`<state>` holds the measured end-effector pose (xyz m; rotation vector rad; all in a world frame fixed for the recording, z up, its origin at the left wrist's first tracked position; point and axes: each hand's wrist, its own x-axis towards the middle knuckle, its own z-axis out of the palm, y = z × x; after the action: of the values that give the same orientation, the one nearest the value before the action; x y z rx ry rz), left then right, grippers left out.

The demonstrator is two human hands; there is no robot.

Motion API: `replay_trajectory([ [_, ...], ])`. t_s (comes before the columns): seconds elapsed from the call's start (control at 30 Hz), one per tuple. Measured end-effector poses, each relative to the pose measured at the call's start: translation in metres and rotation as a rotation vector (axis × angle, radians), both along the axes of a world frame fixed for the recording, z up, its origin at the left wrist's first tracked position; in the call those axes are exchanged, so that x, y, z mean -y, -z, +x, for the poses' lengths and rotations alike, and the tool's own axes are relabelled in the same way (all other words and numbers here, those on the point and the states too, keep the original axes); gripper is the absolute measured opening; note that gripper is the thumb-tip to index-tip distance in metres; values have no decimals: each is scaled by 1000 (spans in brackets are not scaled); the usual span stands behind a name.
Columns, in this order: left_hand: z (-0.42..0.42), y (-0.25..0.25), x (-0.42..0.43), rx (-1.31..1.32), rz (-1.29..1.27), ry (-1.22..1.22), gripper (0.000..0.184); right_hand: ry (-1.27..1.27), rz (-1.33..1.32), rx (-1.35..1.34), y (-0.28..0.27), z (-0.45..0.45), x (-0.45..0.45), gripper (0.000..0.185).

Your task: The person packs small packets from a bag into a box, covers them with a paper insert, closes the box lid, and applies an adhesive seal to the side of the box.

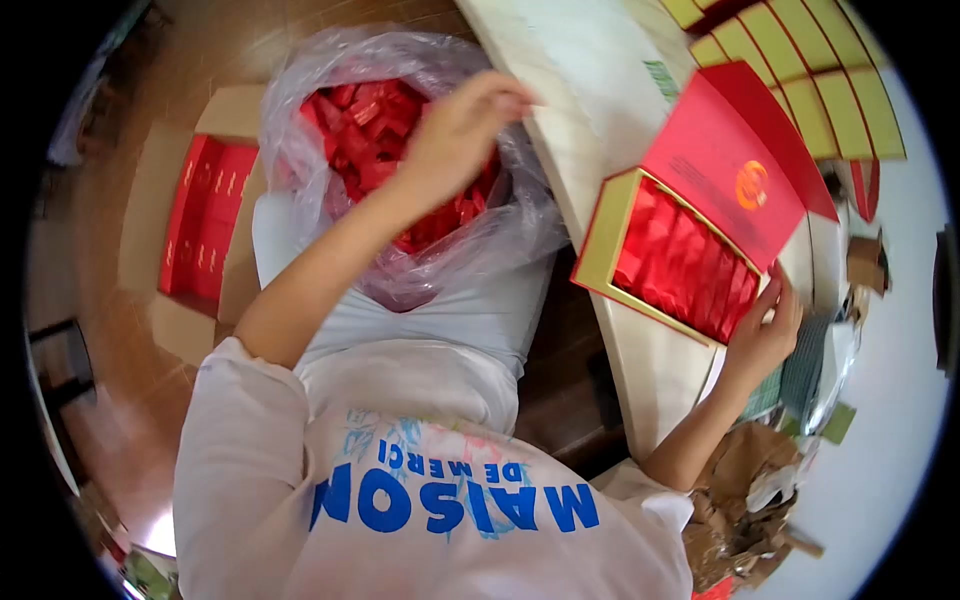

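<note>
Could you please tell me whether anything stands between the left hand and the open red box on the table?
Nothing visible does. The left hand appears over the edge of the plastic bag, the open box's lid is raised on the far side, and the right hand is at the box's other end.

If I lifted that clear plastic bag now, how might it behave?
The bag would probably flop: its film looks thin and crumpled. The loosely heaped red packets might shift, and could spill because the bag gapes open.
</note>
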<state>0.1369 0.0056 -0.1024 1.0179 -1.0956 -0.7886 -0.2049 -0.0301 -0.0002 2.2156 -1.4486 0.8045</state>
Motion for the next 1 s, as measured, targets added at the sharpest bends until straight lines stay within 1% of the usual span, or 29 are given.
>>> replay_trajectory([
  [0.07, 57, 50, -43, 38, 203, -269, 20, -167, 24, 120, 2, 35, -26, 17],
  [0.1, 78, 80, -66, 38, 300, -364, 19, -253, 88, 229, 11, 52, -43, 17],
  [0.13, 96, 117, -87, 54, 385, -421, 18, -418, 147, 282, 22, 70, -58, 17],
  [0.17, 101, 132, -107, 16, 502, -438, 17, -575, 228, 247, 27, 100, -73, 10],
  [0.2, 99, 141, -124, -23, 617, -453, 17, -774, 309, 290, 49, 125, -80, 14],
  [0.23, 94, 155, -134, -36, 624, -454, 17, -801, 457, 204, 67, 148, -87, 26],
  [0.27, 89, 169, -141, -134, 630, -426, 16, -829, 618, 235, 82, 175, -91, 29],
  [0.3, 88, 183, -145, -233, 632, -401, 16, -857, 671, 234, 106, 199, -90, 26],
  [0.4, 82, 218, -142, -316, 685, -371, 15, -749, 745, 260, 178, 253, -67, 26],
  [0.43, 80, 223, -140, -350, 689, -389, 15, -695, 847, 286, 196, 266, -54, 26],
  [0.47, 80, 226, -136, -332, 656, -381, 15, -637, 948, 310, 210, 281, -43, 26],
  [0.5, 81, 228, -132, -312, 623, -376, 15, -654, 963, 276, 219, 298, -31, 26],
  [0.53, 86, 230, -131, -339, 660, -327, 16, -607, 994, 267, 227, 315, -20, 27],
  [0.57, 88, 233, -130, -370, 666, -347, 16, -556, 1022, 259, 235, 331, -9, 29],
  [0.63, 93, 244, -128, -458, 647, -322, 18, -584, 926, 106, 258, 365, 15, 36],
  [0.67, 93, 254, -126, -511, 600, -296, 19, -592, 894, 40, 276, 380, 29, 46],
  [0.7, 92, 254, -125, -538, 608, -317, 19, -605, 852, -19, 287, 398, 38, 57],
  [0.73, 92, 251, -122, -582, 629, -310, 19, -551, 871, -68, 299, 416, 48, 69],
  [0.77, 91, 251, -118, -628, 652, -304, 20, -555, 819, -148, 316, 432, 60, 77],
  [0.83, 86, 257, -114, -705, 622, -325, 19, -548, 648, -301, 326, 465, 67, 81],
  [0.87, 87, 256, -112, -754, 646, -297, 18, -560, 661, -324, 328, 481, 70, 81],
  [0.93, 87, 260, -107, -807, 664, -269, 15, -361, 816, -635, 329, 510, 76, 85],
  [0.97, 85, 262, -105, -827, 667, -278, 15, -367, 821, -655, 340, 514, 82, 85],
  [1.0, 83, 265, -101, -838, 638, -282, 15, -415, 726, -696, 359, 513, 94, 86],
])
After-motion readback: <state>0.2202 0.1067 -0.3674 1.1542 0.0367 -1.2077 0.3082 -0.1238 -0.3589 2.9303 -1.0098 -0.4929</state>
